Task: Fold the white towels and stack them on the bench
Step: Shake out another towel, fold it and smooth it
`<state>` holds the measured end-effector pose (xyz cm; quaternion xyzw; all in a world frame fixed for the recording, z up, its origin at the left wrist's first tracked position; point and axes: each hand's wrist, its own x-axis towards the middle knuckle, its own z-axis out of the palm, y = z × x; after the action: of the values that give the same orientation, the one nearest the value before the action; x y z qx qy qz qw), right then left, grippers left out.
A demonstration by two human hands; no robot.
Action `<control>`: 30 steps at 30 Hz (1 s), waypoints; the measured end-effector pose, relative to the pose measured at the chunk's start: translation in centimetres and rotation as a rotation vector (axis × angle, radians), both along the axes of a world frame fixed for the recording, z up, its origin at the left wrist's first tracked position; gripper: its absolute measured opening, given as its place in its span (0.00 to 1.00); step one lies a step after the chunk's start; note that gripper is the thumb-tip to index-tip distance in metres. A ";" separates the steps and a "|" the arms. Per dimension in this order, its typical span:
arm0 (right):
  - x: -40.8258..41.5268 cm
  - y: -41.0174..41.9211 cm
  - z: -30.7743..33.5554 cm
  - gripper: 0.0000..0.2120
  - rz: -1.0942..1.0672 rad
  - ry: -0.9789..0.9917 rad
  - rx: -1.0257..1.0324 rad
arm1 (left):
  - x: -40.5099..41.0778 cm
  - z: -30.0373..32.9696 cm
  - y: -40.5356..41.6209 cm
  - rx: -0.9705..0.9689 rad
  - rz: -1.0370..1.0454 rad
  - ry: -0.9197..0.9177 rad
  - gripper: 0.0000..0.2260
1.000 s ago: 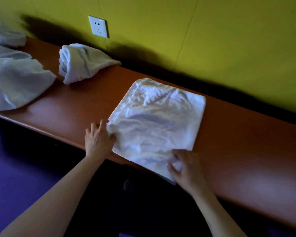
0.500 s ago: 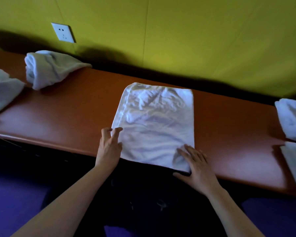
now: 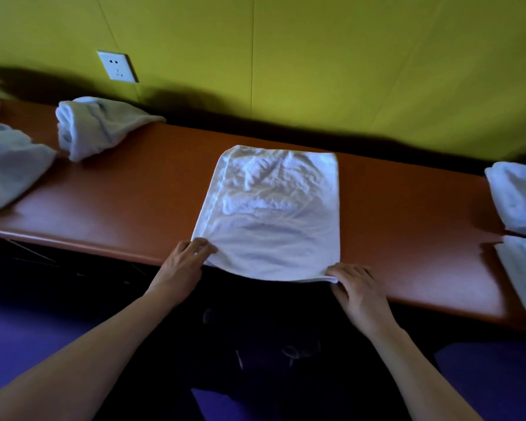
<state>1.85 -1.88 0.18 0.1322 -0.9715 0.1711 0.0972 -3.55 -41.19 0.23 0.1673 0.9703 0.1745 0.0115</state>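
A folded white towel [image 3: 271, 214] lies flat on the orange-brown surface [image 3: 134, 208], its near edge hanging just over the front rim. Both forearms reach forward, palms down. The left hand [image 3: 182, 262] pinches the near-left corner; the right hand [image 3: 359, 294] appears to pinch the near-right corner, though its fingertips blur into the cloth.

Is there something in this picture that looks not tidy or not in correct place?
Yes. The rolled towel near the wall socket lies loose and crooked, half unrolled. The flat towel hangs over the bench front edge, where both hands pinch its corners.
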 end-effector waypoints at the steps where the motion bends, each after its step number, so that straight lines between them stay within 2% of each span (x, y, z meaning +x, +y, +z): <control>1: 0.2 -0.1 0.1 0.10 -0.038 -0.001 -0.056 | 0.1 0.1 -0.1 0.019 0.003 0.012 0.27; 3: 0.5 -0.4 0.4 0.12 -0.128 -0.066 -0.183 | 0.5 0.5 -0.4 0.056 0.005 0.052 0.19; 5: 1.0 -0.7 1.3 0.09 -0.221 -0.144 -0.328 | 1.3 1.1 -0.7 0.103 0.062 0.090 0.10; 7: 1.5 -1.1 2.5 0.05 -0.299 -0.176 -0.477 | 2.1 1.8 -0.9 0.200 0.167 0.099 0.08; 10: 1.7 -1.7 4.1 0.00 -0.380 -0.140 -0.651 | 3.0 3.3 -0.9 0.410 0.390 -0.038 0.04; 13: 0.4 -1.6 4.9 0.03 -0.426 -0.101 -0.786 | 2.5 4.6 -0.6 0.589 0.455 -0.073 0.05; 16: -2.1 -1.7 5.7 0.07 -0.433 -0.055 -0.779 | 0.3 6.1 0.2 0.587 0.497 -0.005 0.10; 21: -9.3 -1.7 6.4 0.11 -0.460 -0.018 -0.775 | -6.1 8.1 1.9 0.586 0.516 0.088 0.12; 24: -13.7 -1.6 6.2 0.09 -0.487 0.019 -0.738 | -10.5 8.1 2.7 0.575 0.535 0.085 0.19; 27: -17.3 -2.0 5.7 0.07 -0.506 0.042 -0.695 | -14.1 6.9 3.1 0.563 0.545 0.072 0.20; 30: -20.1 -1.8 3.9 0.10 -0.517 0.033 -0.635 | -16.7 5.5 3.4 0.543 0.545 0.061 0.19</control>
<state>-18.28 -3.68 4.10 -0.1500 -0.8700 0.4302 0.1883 -20.29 -37.84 5.70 -0.0946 0.8976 0.4167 -0.1087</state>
